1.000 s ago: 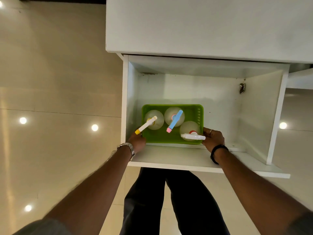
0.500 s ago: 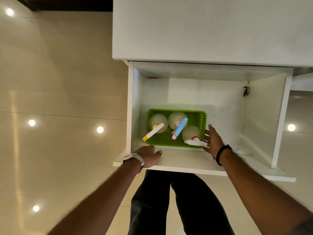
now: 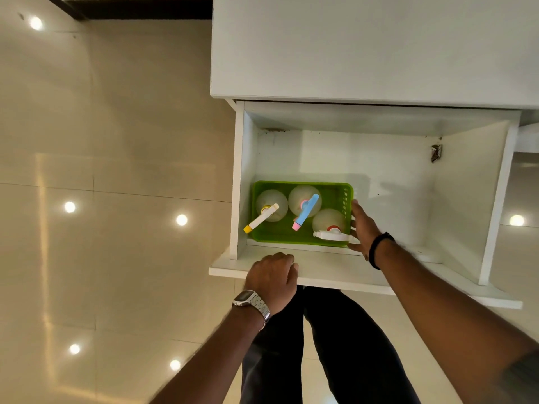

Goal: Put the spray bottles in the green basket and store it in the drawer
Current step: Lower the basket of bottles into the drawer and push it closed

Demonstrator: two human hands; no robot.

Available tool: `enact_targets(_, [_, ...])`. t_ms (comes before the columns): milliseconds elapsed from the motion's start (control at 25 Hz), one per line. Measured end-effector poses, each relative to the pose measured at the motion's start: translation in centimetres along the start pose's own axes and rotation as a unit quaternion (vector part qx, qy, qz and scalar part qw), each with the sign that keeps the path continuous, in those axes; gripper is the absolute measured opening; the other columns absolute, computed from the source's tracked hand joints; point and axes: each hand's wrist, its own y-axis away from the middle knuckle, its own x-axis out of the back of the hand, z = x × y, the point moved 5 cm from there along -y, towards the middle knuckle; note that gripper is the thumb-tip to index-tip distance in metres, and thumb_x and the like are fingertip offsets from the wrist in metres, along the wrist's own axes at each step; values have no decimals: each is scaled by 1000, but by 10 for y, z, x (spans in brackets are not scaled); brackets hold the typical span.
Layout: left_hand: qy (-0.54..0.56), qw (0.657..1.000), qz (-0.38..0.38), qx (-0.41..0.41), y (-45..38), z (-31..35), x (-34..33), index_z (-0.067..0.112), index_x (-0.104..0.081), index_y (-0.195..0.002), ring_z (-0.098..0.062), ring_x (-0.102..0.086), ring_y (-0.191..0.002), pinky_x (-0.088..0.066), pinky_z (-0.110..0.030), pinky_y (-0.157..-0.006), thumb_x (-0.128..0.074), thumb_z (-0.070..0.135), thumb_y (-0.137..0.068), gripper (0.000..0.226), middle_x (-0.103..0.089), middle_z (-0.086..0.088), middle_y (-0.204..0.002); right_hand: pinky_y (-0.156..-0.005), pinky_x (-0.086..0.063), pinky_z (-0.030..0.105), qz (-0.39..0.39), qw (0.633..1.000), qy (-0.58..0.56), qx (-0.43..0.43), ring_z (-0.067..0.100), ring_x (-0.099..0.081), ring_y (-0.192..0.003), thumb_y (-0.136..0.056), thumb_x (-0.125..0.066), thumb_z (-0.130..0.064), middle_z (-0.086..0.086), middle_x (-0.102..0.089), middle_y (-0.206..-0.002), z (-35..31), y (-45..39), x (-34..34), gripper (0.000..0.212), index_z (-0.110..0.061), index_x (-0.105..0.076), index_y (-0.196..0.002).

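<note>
The green basket point(image 3: 345, 196) sits at the left inside the open white drawer point(image 3: 335, 272). Three spray bottles stand in it: one with a yellow-tipped nozzle point(image 3: 269, 208), one with a blue and pink nozzle point(image 3: 304, 204), one with a white nozzle and red collar point(image 3: 331, 224). My right hand point(image 3: 363, 225) lies flat against the basket's right side, fingers apart, holding nothing. My left hand point(image 3: 272, 279) rests on the drawer's front panel with curled fingers.
A white cabinet top point(image 3: 364, 48) overhangs the drawer's back. Glossy beige floor tiles point(image 3: 116, 141) with light reflections spread to the left. My dark trouser legs point(image 3: 335, 345) stand below the drawer front. A small metal fitting point(image 3: 436, 153) is fixed to the drawer's right inner wall.
Both hands have let go of the basket. My left hand drew back onto the drawer's front panel. My right hand opened and now rests along the basket's right side.
</note>
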Motion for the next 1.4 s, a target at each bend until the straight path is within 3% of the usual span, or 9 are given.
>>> enact_targets(200, [0, 1000, 25, -3, 2, 2, -1, 16, -65, -111, -21, -64, -102, -53, -39, -90, -40, 29, -102, 30, -70, 0, -110, -105, -42, 48, -12, 1000, 15, 15, 24, -47, -130, -97, -32, -68, -2, -48, -138, 0, 7, -12, 65, -27, -42, -147])
enact_targets(360, [117, 980, 158, -22, 30, 14, 15, 16, -64, -130, -16, -62, -118, -51, -32, -101, -47, 24, -101, 35, -68, 2, -128, -113, -36, 38, 113, 977, 88, 158, 27, -50, -132, -104, -41, -43, 6, -51, -146, -2, 34, 19, 47, -16, -50, -142])
enact_targets(480, [131, 976, 163, -57, 62, 30, 7, 21, -60, -133, -8, -58, -118, -49, -26, -101, -45, 29, -102, 35, -65, 8, -129, -96, -45, 30, 155, 950, 87, 256, 19, -64, -112, -96, -50, -42, -1, -70, -122, 19, 88, 42, 29, -30, -66, -118])
enact_targets(600, [276, 957, 66, 58, 84, 37, -20, 35, -59, -123, -4, -63, -113, -47, -14, -91, -43, 36, -104, 24, -67, 18, -119, -79, -56, 36, 150, 956, 29, 252, 17, -71, -84, -88, -52, -51, -4, -76, -85, 62, 127, 61, 31, -29, -72, -94])
enact_targets(800, [711, 592, -34, 377, 86, 40, -57, 11, -44, -148, -32, -57, -133, -47, -42, -106, -43, 40, -106, 51, -57, -15, -146, -80, -54, 41, 116, 969, -214, -48, 35, -68, -93, -102, -49, -32, 21, -71, -110, 145, 134, 76, 39, -3, -61, -125])
enact_targets(920, [782, 467, 39, 410, 62, 42, -44, 14, -40, -151, -35, -48, -141, -41, -50, -114, -42, 48, -104, 57, -50, -16, -152, -109, -41, 48, 46, 912, -389, -122, 38, -51, -130, -102, -43, -47, 18, -53, -142, 132, 134, 61, 59, -11, -37, -149])
enact_targets(1040, [803, 389, 71, 446, 40, 46, -24, 19, -41, -149, -36, -47, -141, -36, -53, -119, -40, 61, -99, 65, -49, -16, -152, -121, -26, 49, 30, 863, -486, -135, 34, -40, -141, -97, -45, -57, 12, -49, -145, 103, 134, 49, 65, -15, -40, -147])
enact_targets(1200, [802, 315, 75, 501, 24, 48, -5, 25, -33, -155, -36, -40, -145, -39, -56, -116, -43, 69, -93, 77, -38, -12, -159, -110, -42, 55, 80, 836, -525, -137, 37, -57, -120, -94, -57, -49, 18, -54, -136, 81, 134, 49, 55, -15, -46, -137])
enact_targets(1400, [795, 313, 79, 514, 12, 48, 13, 28, -23, -158, -38, -30, -148, -47, -54, -108, -54, 64, -91, 81, -17, -11, -166, -103, -47, 55, 70, 825, -547, -127, 37, -60, -112, -93, -60, -46, 18, -58, -126, 65, 129, 50, 57, -17, -45, -139])
